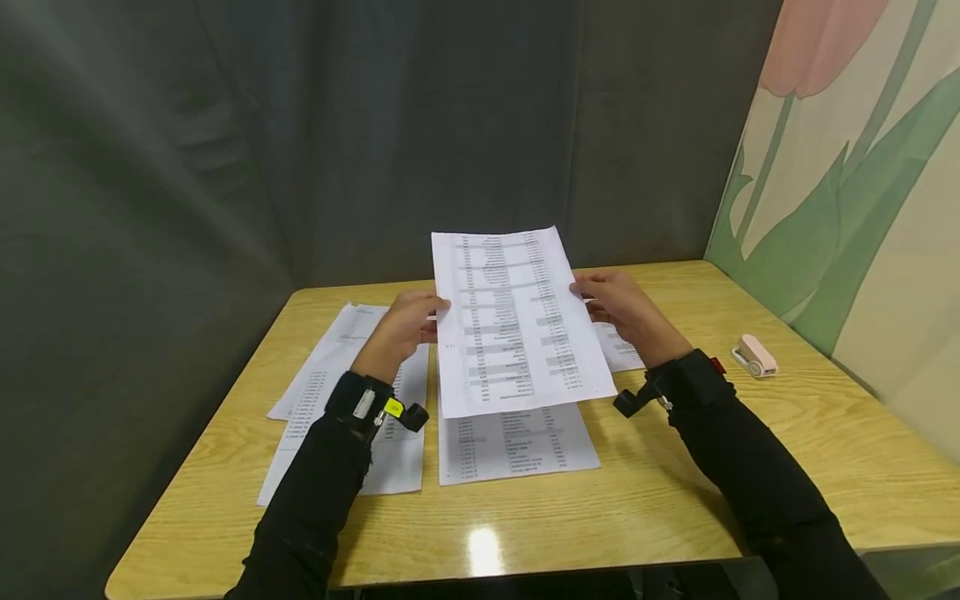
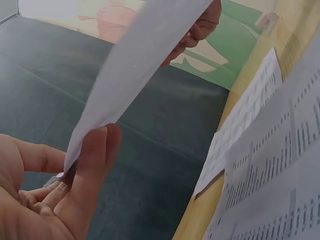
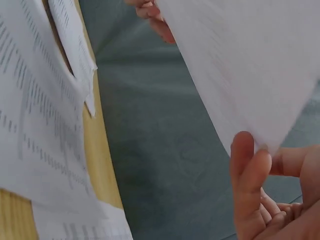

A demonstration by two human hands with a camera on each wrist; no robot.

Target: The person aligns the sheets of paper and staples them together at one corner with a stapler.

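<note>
White printed sheet (image 1: 517, 321) pinched by both hands (image 1: 401, 329), its print illegible.

White printed sheet (image 1: 517, 321), yellow wood-grain table (image 1: 750, 467)

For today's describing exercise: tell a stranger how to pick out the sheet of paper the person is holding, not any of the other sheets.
Start at the yellow wooden table set against the dark curtain. Several printed sheets lie flat on it, between the person's arms. The held sheet is the only one lifted off the table, tilted up and pinched at its side edges by the left hand and right hand.
</note>
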